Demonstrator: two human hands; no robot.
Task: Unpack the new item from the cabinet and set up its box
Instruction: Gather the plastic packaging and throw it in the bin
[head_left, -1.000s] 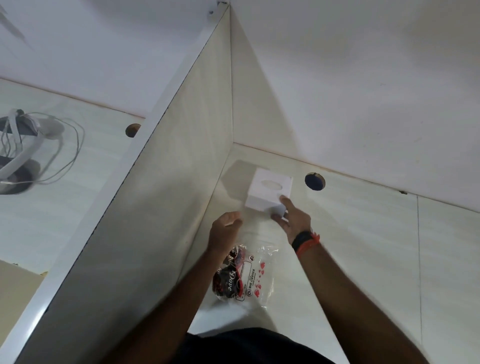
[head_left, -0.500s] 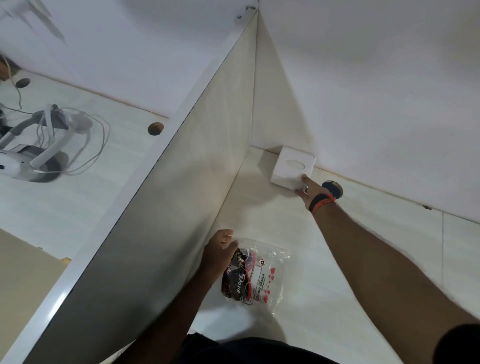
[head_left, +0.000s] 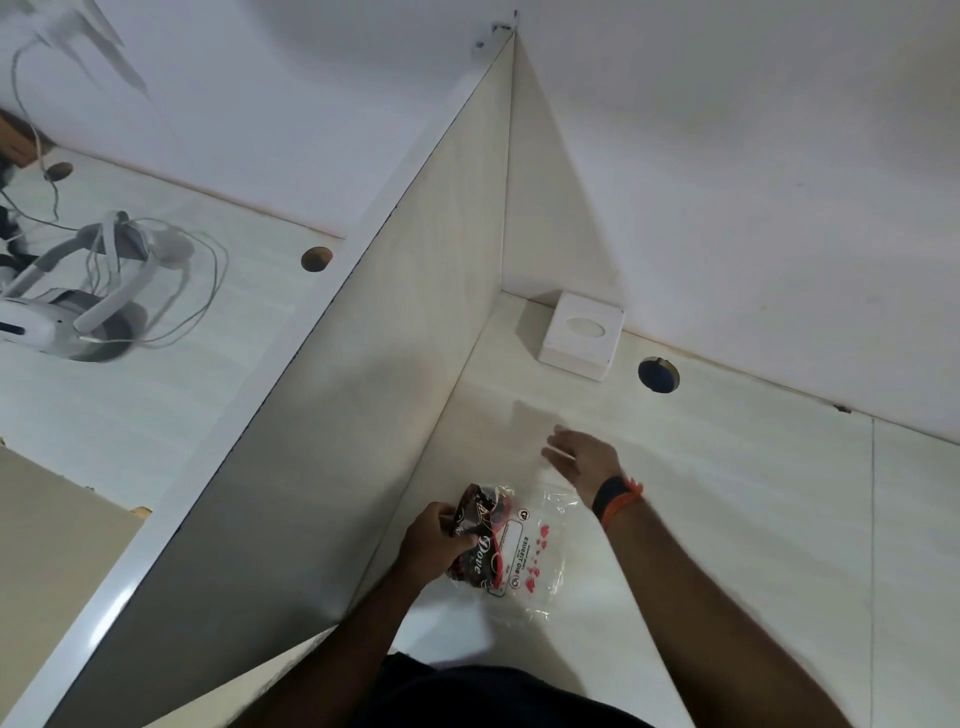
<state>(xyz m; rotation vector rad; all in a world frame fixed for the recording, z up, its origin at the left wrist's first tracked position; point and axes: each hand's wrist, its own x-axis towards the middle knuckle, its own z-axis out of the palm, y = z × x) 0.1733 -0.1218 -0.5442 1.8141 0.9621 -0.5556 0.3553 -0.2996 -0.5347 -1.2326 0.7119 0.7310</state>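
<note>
A white square box (head_left: 581, 335) with an oval opening on top stands in the far corner of the desk, against the back wall. A clear plastic bag (head_left: 511, 545) with red hearts and a dark "Dove" pack inside lies on the desk near me. My left hand (head_left: 435, 540) grips the bag's left edge. My right hand (head_left: 579, 457) hovers open above the desk between bag and box, touching neither, with a black and orange band on its wrist.
A tall pale divider panel (head_left: 363, 395) runs along the left of the desk. Beyond it lies a white headset (head_left: 67, 306) with loose cables. A round cable hole (head_left: 658, 375) sits right of the box; another hole (head_left: 316, 258) is left of the divider.
My right hand pushed the white box back into the corner, let go and drew back toward the bag. My left hand closed on the bag's edge.
</note>
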